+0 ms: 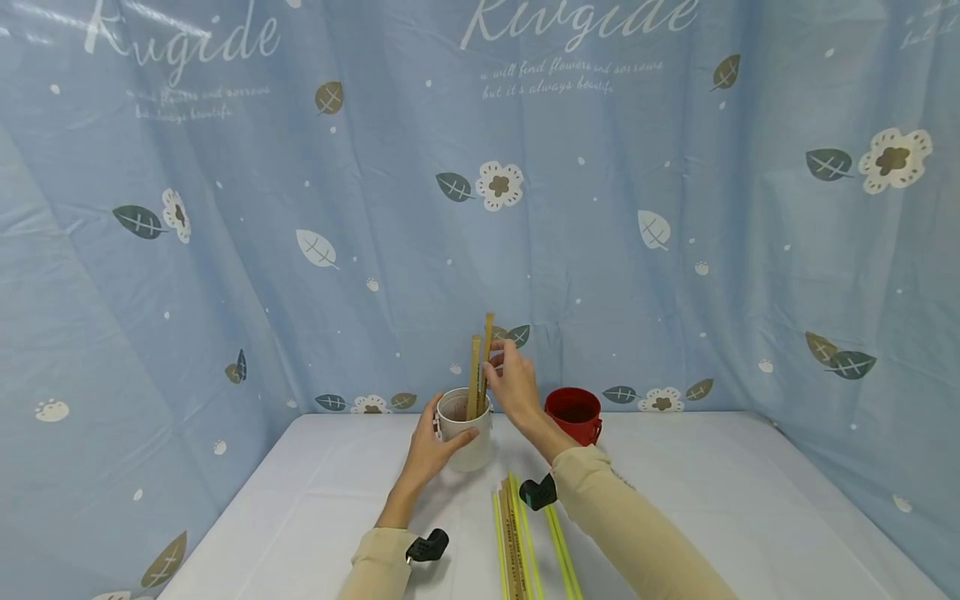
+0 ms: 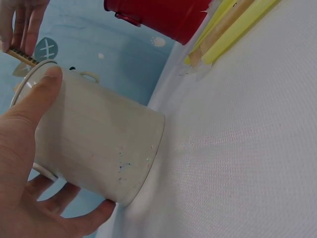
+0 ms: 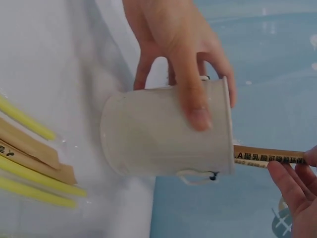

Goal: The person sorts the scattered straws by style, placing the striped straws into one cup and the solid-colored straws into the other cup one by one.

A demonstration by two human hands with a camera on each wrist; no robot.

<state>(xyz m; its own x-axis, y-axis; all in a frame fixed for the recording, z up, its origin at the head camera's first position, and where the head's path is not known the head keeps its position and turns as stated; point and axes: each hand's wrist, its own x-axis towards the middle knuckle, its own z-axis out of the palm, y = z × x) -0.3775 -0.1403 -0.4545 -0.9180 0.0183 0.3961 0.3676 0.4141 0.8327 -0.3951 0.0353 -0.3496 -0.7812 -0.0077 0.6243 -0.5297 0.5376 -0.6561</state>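
Note:
A white metal bucket (image 1: 472, 450) stands upright near the table's back edge. My left hand (image 1: 429, 457) grips its side, the thumb on the near side by the rim and the other fingers around the far side. Two brown paper-wrapped straws stick up out of the bucket. Above the rim, my right hand (image 1: 516, 385) pinches the right-hand wrapped straw (image 3: 270, 154), which has dark printing along it; its lower end is hidden inside. To the left of it leans the second wrapped straw (image 1: 474, 367), with no fingers on it in the head view.
A red bucket (image 1: 573, 412) stands to the right, partly behind my right forearm. Brown wrapped straws (image 1: 512, 533) and yellow straws (image 1: 562, 554) in clear wrapping lie on the white table (image 1: 300, 517) in front. A blue patterned curtain (image 1: 405, 250) hangs behind the table and along its sides.

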